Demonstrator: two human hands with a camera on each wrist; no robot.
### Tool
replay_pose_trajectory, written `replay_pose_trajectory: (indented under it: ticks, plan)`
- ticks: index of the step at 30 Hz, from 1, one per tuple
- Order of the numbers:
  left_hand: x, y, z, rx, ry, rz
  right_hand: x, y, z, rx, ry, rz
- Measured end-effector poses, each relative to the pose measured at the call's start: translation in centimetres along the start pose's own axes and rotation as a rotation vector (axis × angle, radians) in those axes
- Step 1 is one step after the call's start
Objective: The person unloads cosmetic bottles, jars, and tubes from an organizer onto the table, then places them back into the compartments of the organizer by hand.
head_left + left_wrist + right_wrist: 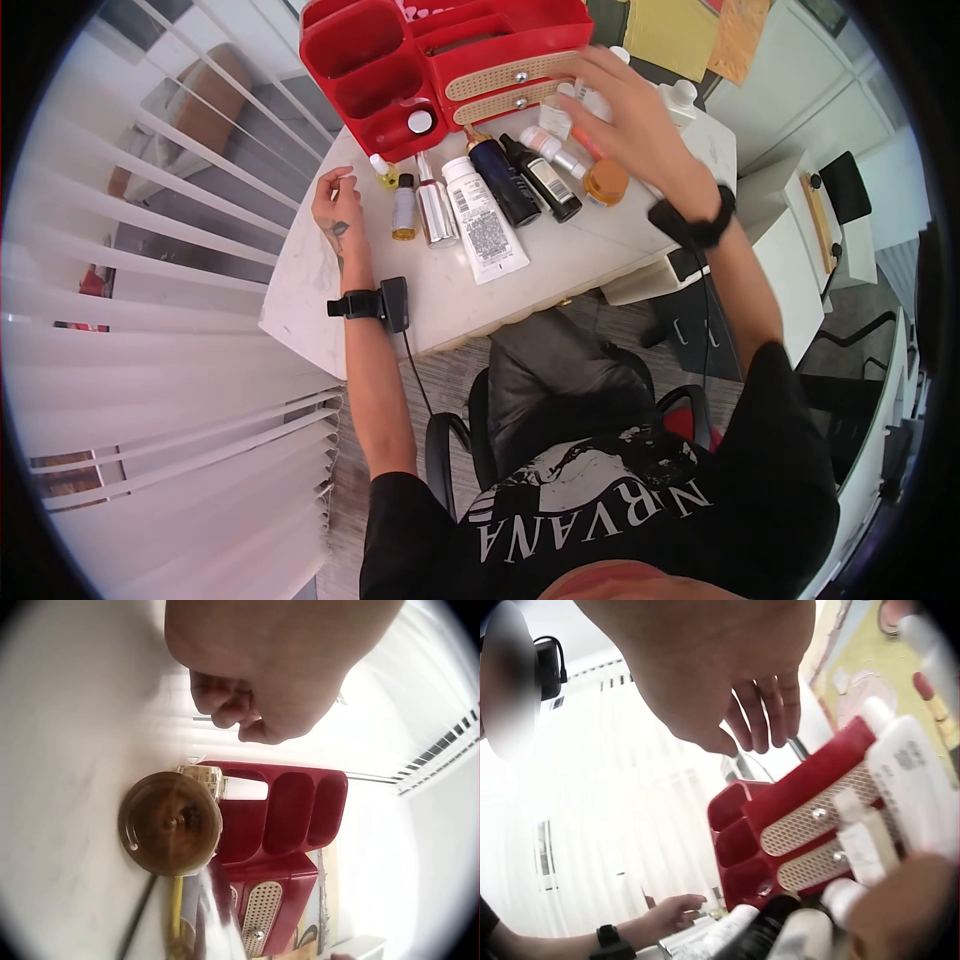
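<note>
In the head view, the right hand (pixel 640 130) is held empty, fingers straight, near an amber jar (pixel 605 184) right of upper centre. The left hand (pixel 340 212) is loosely curled, empty, at centre left, beside bottles (pixel 503 185) set below a red organizer (pixel 430 65) at top centre

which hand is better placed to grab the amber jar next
Probably the right hand: it holds nothing and is close to the amber jar, while the left hand lies across the row of bottles.

In the head view, a blurred right hand (pixel 632 125) and a red organizer (pixel 490 60) cut off above
</note>
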State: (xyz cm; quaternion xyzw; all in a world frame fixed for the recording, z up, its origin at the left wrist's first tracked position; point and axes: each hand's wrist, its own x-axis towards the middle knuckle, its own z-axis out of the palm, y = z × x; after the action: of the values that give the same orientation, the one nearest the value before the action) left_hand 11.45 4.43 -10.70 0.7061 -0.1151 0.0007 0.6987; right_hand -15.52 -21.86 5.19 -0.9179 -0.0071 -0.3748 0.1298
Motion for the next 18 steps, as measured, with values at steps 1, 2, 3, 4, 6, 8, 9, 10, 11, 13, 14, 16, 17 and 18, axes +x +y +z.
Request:
replay_pose_trajectory:
  ticks: [1, 2, 3, 4, 6, 8, 9, 10, 11, 13, 14, 16, 17, 18]
  plan:
    - [0.4, -0.2, 0.0, -0.012, -0.001, -0.003, 2.3, 0.2, 1.0, -0.076, -0.003, -0.15]
    - [0.7, -0.6, 0.0, -0.013, -0.006, 0.01, 4.5, 0.7, 2.5, -0.114, -0.044, -0.206]
    - [1.0, -1.2, -0.1, -0.01, -0.012, 0.013, 6.3, 1.6, 3.8, -0.152, -0.088, -0.265]
    - [1.2, -1.5, -0.5, -0.006, -0.014, 0.016, 7.5, 2.8, 4.8, -0.153, -0.078, -0.27]
    - [1.0, -1.5, -0.4, -0.028, -0.01, 0.017, 9.7, 4.2, 6.9, -0.329, -0.244, -0.274]
    - [0.6, -0.8, -0.1, -0.067, -0.007, 0.016, 10.6, 4.2, 7.8, -0.397, -0.294, -0.299]
    - [0.6, -0.6, -0.1, -0.075, 0.011, 0.02, 10.7, 4.3, 8.1, -0.464, -0.362, -0.305]
    - [0.6, -0.8, 0.0, -0.044, 0.013, 0.022, 10.8, 4.3, 8.4, -0.474, -0.35, -0.292]
    - [0.6, -0.9, 0.0, -0.012, 0.012, 0.02, 11.2, 4.6, 8.4, -0.474, -0.357, -0.307]
    - [0.6, -1.1, -0.2, -0.01, -0.025, 0.025, 11.6, 5.0, 8.1, -0.43, -0.395, -0.3]
    - [0.7, -1.0, -0.1, -0.004, -0.015, 0.028, 11.7, 5.0, 8.0, -0.459, -0.424, -0.291]
    - [0.6, -0.9, 0.0, 0.002, -0.008, 0.03, 11.7, 5.1, 8.1, -0.478, -0.432, -0.292]
    - [0.5, -0.7, 0.0, -0.019, -0.01, 0.024, 11.7, 5.3, 8.1, -0.495, -0.44, -0.294]
    - [0.4, -0.5, 0.1, -0.039, -0.013, 0.019, 11.7, 5.5, 8.1, -0.498, -0.44, -0.295]
